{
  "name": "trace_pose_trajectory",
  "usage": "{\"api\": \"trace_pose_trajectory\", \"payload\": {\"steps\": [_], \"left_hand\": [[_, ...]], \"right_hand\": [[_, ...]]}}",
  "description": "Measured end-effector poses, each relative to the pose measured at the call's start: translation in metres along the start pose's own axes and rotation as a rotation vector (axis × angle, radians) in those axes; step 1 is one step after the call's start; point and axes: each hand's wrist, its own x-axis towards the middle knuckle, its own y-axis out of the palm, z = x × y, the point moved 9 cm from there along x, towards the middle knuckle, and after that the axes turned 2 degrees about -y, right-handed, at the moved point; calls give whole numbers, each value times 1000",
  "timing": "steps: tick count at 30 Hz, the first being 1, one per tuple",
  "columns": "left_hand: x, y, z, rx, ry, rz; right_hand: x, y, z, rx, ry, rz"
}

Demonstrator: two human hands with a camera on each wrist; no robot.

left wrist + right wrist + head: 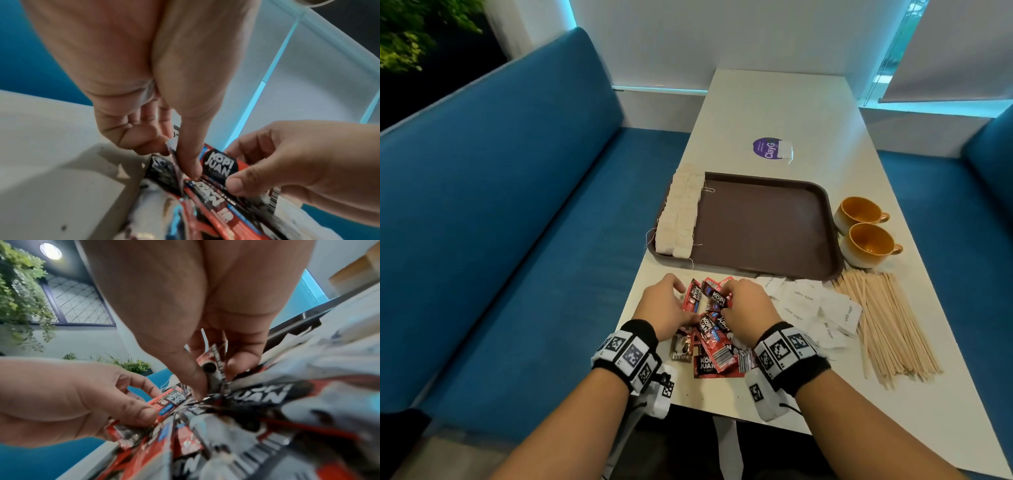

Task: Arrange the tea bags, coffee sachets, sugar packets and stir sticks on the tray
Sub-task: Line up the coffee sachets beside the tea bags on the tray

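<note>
I note the coffee sachets (710, 329) as flat red-and-black packets marked "KOPI JUAN", lying in a loose overlapping heap at the near edge of the white table (774, 113), just short of the brown tray (763, 226). Their long axes run every way; no common direction holds. I cannot count them reliably, as they overlap and the wrist views are blurred. My left hand (666, 308) pinches a sachet edge between thumb and curled fingers at the heap's left side; my right hand (751, 306) likewise grips a sachet between thumb and fingers at its right side. The tea bags (681, 216) are pale squares set in two rows along the tray's left edge, the rows running away from me, strings trailing. The sugar packets (811, 308), white and labelled "white sugar", lie scattered right of the sachets. The stir sticks (887, 325), pale wood, lie in one bundle on the table, long axes roughly towards me. Two cups (863, 229) stand right of the tray.
</note>
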Motion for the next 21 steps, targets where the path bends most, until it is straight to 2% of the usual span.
{"api": "trace_pose_trajectory", "payload": {"steps": [6, 9, 13, 15, 18, 21], "left_hand": [[-4, -9, 0, -88, 28, 26], [-9, -16, 3, -215, 48, 74], [-20, -26, 11, -322, 25, 70], [-26, -25, 13, -315, 14, 87], [-32, -19, 13, -117, 26, 98], [-31, -12, 15, 19, -2, 95]], "right_hand": [[-15, -26, -12, 313, 11, -87], [-31, -43, -21, 513, 20, -159], [-50, -52, -34, 606, 18, -228], [-53, -44, -36, 575, 17, -205], [-53, -21, -30, 542, 37, -68], [-50, 2, -15, 343, 4, 57]]}}
